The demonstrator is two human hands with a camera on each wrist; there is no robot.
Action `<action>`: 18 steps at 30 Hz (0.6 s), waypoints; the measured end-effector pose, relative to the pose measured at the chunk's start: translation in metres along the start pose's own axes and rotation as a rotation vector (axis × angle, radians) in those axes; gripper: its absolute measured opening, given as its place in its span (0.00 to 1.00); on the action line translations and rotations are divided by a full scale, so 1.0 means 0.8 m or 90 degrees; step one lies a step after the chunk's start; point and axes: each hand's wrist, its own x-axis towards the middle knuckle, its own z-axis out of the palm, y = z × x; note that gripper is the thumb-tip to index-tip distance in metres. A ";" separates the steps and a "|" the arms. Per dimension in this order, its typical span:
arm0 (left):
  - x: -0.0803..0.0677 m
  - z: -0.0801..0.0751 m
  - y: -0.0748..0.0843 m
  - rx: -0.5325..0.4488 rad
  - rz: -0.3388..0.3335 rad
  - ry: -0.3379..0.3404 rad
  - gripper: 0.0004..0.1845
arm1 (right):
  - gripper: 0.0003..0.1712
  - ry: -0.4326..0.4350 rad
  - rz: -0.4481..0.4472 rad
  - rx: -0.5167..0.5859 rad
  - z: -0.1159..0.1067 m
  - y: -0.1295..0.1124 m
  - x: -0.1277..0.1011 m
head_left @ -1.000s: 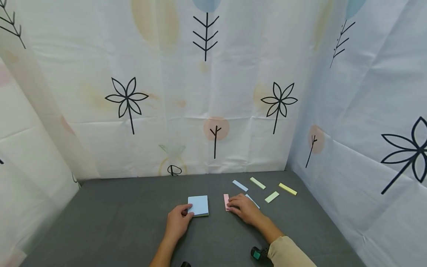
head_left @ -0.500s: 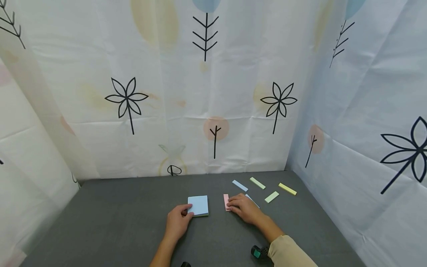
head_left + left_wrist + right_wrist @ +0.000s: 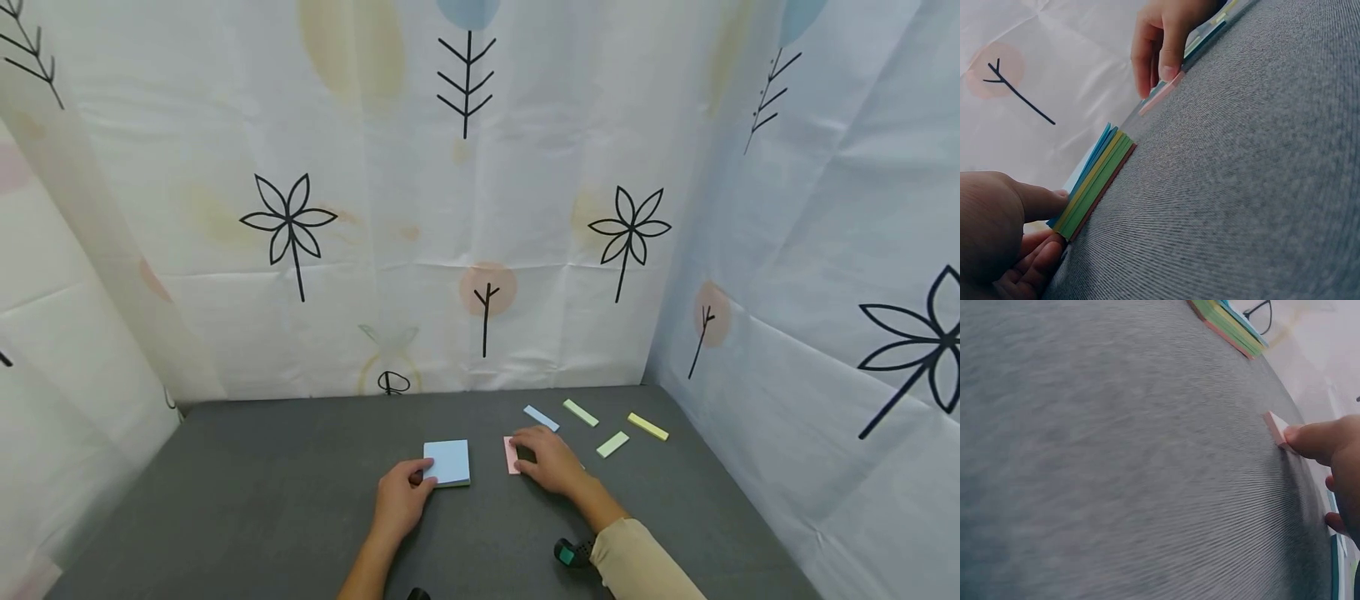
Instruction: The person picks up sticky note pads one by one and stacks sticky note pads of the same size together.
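Observation:
My left hand point(image 3: 399, 502) pinches the left edge of a square stack of sticky notes point(image 3: 450, 462), thumb on top. The top sheet is light blue; the left wrist view shows blue, yellow, green and red-brown layers in the stack's side point(image 3: 1099, 187). To its right lies a narrow pink sticky-note strip pad point(image 3: 512, 457). My right hand point(image 3: 555, 462) holds this strip, fingers near its far end and thumb near its close end. In the right wrist view the thumb presses the end of the pink strip pad point(image 3: 1275, 429); the other fingertips are partly hidden.
Behind and right of my right hand lie a blue strip point(image 3: 542, 417), a pale green strip point(image 3: 581, 412), another green strip point(image 3: 612, 444) and a yellow strip point(image 3: 648, 426). Another blue strip is mostly hidden by that hand. Patterned white sheets point(image 3: 375, 317) enclose the grey table point(image 3: 285, 500).
My right hand's fingers have shifted toward the far end of the pink strip and spread apart from the thumb. They now cover more of the nearby blue strip. My left hand stays put.

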 end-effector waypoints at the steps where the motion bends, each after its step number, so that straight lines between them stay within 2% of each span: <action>1: 0.000 0.000 0.000 0.002 0.002 0.002 0.14 | 0.21 -0.011 0.008 0.002 0.000 0.001 0.002; 8: 0.001 0.002 -0.001 0.003 -0.011 0.003 0.14 | 0.21 -0.061 0.024 0.022 -0.002 0.003 0.008; 18: 0.002 -0.002 -0.001 -0.025 -0.009 -0.011 0.15 | 0.23 -0.055 0.038 0.021 0.000 -0.007 0.000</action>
